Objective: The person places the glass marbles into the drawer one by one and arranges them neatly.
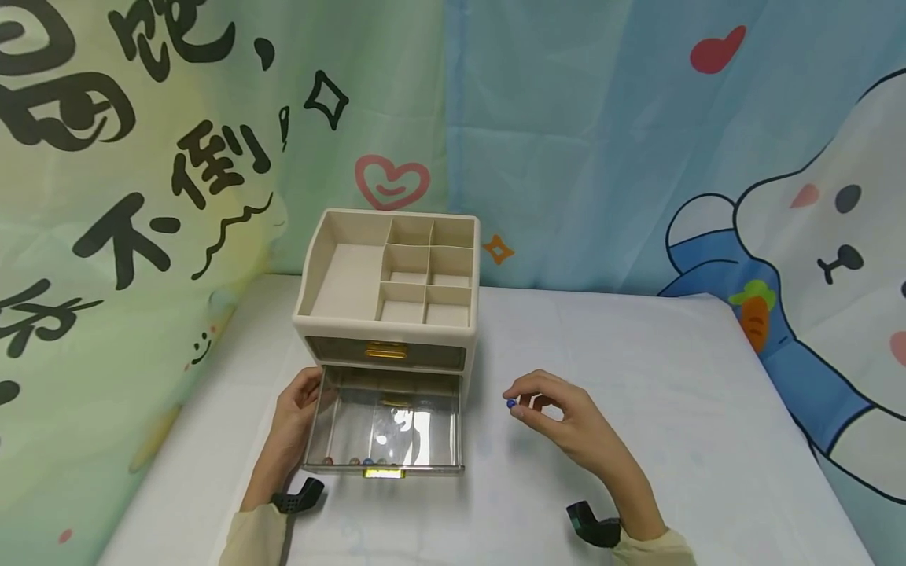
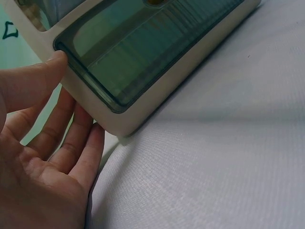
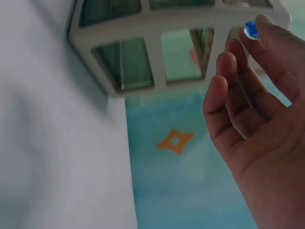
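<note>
A cream desktop drawer organizer (image 1: 385, 329) stands with its clear lower drawer (image 1: 389, 432) pulled out. Several small marbles (image 1: 368, 462) lie along the drawer's front wall. My left hand (image 1: 297, 405) grips the organizer's left corner beside the drawer. In the left wrist view its thumb (image 2: 58, 59) is on the frame and the other fingers lie along the side. To the right of the drawer, my right hand (image 1: 555, 405) pinches a blue marble (image 1: 511, 403) between thumb and index finger, above the white cloth. In the right wrist view, that marble (image 3: 251, 30) shows at the fingertips.
The upper drawer (image 1: 343, 351) is closed, with a gold handle (image 1: 385, 351). Open compartments (image 1: 403, 303) form the organizer's top. White cloth (image 1: 538, 511) covers the table, and a printed curtain (image 1: 566, 157) hangs behind. Black wrist mounts (image 1: 593, 528) sit on both wrists.
</note>
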`<action>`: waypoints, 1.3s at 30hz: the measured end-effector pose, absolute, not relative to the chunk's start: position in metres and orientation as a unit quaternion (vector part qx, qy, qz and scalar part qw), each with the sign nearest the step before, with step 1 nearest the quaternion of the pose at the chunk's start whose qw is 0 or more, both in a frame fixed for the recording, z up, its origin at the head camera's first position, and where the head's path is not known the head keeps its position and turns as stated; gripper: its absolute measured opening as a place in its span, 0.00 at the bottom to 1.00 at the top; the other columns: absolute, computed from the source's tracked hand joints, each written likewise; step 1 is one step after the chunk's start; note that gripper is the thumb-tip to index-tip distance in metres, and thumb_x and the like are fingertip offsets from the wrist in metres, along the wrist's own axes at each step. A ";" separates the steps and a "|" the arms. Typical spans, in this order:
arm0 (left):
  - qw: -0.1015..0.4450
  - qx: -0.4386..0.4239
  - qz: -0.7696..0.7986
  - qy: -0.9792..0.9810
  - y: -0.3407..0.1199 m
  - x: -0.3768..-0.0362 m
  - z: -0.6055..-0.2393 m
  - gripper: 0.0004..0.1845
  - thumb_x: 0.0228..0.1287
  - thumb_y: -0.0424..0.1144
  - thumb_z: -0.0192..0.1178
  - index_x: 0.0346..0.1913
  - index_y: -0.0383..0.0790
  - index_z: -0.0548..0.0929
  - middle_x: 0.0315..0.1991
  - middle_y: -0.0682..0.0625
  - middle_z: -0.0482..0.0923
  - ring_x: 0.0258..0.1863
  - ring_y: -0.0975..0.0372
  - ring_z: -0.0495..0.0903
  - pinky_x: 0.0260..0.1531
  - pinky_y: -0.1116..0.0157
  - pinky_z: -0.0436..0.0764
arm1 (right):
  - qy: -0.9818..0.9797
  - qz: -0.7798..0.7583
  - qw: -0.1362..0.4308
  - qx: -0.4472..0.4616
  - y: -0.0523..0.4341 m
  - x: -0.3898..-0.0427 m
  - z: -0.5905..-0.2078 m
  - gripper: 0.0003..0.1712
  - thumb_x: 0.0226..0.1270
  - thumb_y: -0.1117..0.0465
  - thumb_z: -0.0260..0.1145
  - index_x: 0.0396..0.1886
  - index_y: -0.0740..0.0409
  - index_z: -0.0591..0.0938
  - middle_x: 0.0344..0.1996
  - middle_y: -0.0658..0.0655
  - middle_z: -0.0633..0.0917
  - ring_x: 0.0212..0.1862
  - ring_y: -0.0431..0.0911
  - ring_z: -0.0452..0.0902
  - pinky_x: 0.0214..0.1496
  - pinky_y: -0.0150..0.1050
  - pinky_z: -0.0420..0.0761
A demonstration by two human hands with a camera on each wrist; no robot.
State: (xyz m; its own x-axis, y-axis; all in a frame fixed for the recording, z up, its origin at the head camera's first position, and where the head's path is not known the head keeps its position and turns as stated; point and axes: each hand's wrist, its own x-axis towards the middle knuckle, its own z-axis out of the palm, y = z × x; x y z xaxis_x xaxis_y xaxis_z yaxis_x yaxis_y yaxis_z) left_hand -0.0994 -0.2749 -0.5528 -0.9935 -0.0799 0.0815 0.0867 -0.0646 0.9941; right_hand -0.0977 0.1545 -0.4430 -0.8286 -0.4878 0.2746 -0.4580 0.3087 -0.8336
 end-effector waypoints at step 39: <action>0.061 -0.006 -0.724 -0.687 -0.274 -0.099 -0.551 0.19 0.68 0.21 0.60 0.57 0.42 0.80 0.52 0.64 0.83 0.54 0.73 0.82 0.56 0.77 0.78 | 0.769 -0.326 0.165 -0.524 0.053 -0.124 -0.388 0.11 0.76 0.53 0.66 0.53 0.48 0.84 0.52 0.44 0.85 0.56 0.37 0.80 0.63 0.36 0.81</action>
